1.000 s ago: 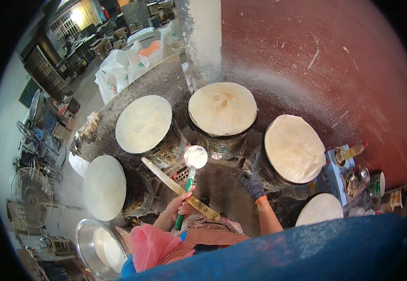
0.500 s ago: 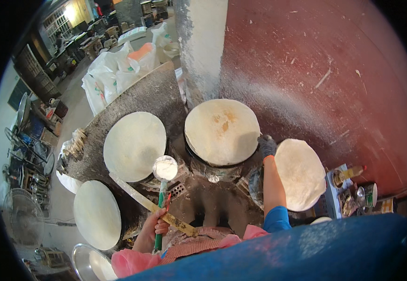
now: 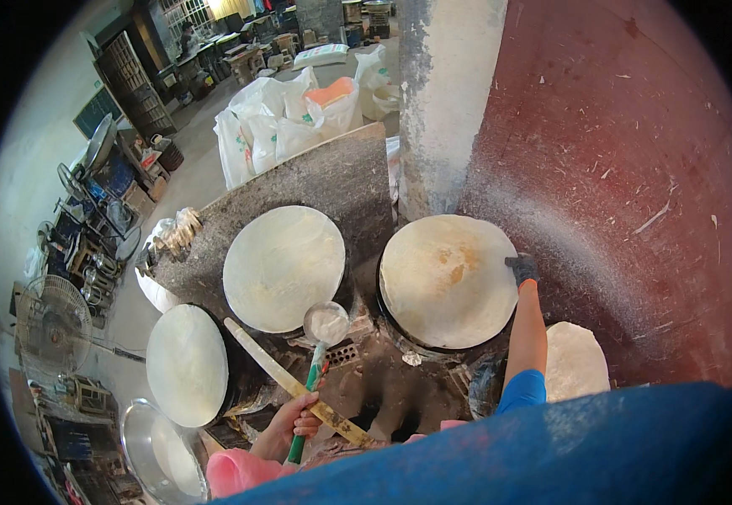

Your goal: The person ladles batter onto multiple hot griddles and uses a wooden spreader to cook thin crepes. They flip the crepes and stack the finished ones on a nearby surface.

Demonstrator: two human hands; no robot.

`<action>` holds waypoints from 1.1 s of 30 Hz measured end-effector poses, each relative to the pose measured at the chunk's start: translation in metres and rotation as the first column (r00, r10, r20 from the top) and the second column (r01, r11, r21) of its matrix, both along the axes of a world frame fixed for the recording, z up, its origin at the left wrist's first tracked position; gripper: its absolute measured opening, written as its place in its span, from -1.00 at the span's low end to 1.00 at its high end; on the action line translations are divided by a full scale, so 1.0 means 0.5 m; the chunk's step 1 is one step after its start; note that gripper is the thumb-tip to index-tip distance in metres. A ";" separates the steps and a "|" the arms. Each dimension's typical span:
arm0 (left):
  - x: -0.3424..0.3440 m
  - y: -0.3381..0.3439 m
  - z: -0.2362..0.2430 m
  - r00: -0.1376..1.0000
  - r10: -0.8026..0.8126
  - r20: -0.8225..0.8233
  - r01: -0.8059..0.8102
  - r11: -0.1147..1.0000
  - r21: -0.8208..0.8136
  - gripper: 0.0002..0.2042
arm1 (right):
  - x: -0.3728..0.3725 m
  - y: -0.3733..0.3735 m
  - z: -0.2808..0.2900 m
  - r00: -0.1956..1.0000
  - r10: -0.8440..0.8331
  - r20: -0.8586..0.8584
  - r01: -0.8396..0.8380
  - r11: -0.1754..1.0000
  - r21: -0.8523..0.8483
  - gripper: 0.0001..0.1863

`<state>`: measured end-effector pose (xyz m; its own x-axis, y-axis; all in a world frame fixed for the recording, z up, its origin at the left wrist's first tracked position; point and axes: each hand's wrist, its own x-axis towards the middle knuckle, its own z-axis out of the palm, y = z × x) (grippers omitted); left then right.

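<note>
My left hand (image 3: 299, 418) grips a green-handled ladle (image 3: 314, 396) with white batter or powder in its bowl, together with a long pale wooden stick (image 3: 257, 352) lying across the handle. My right hand (image 3: 521, 268), in a dark glove, reaches to the right rim of the middle griddle, its fingers closed at the edge of a round pale sheet (image 3: 437, 286) with brown patches. Two other round griddles with pale surfaces stand to the left (image 3: 284, 265) (image 3: 185, 362). Another pale sheet (image 3: 578, 358) is partly hidden behind my right forearm.
A steel basin (image 3: 135, 450) of white batter sits at lower left, near a standing fan (image 3: 50, 324). Behind the griddles are a sooty board (image 3: 341, 168), white sacks (image 3: 248, 126) and a pillar (image 3: 442, 101). A red surface (image 3: 618, 143) spans the right. Cluttered benches (image 3: 240, 59) stand farther back.
My right hand has moved up from beside the right griddle to the middle griddle's rim. The view has shifted. My left hand still holds the ladle and stick.
</note>
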<state>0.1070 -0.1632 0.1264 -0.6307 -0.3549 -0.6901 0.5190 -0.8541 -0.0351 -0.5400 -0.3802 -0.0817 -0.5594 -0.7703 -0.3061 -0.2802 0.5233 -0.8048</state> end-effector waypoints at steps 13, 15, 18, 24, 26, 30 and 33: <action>0.019 -0.042 -0.032 0.941 -0.334 -0.061 0.331 0.942 -0.051 -0.75 | 0.289 0.387 0.586 0.964 -0.162 -0.209 0.067 0.915 -0.399 -0.72; -0.001 -0.020 -0.027 0.924 -0.344 -0.169 0.336 0.939 -0.073 -0.86 | 0.264 0.530 0.590 0.918 -0.320 -0.235 0.195 0.879 -0.435 -0.75; -0.042 0.033 -0.032 0.882 -0.463 -0.087 0.452 0.884 -0.123 -0.72 | 0.186 0.814 0.578 0.832 -0.554 -0.032 0.459 0.719 -0.521 -0.73; -0.155 0.184 -0.168 0.689 -0.610 -0.391 0.590 0.786 -0.187 -0.64 | 0.067 1.566 0.665 0.415 -0.708 -0.572 0.599 0.686 -0.414 -0.68; -0.209 0.268 -0.183 0.650 -0.646 -0.400 0.634 0.751 -0.184 -0.64 | 0.063 1.788 0.768 0.246 -0.514 -0.822 0.577 0.759 -0.302 -0.76; -0.292 0.445 -0.093 0.721 -0.620 -0.310 0.670 0.738 0.082 -0.62 | 0.117 2.081 0.952 0.021 -0.377 -0.926 0.815 0.542 -0.203 -0.74; -0.335 0.528 -0.038 0.655 -0.714 -0.247 0.729 0.683 -0.041 -0.60 | 0.140 2.164 0.976 -0.149 -0.231 -0.962 0.804 0.538 -0.254 -0.77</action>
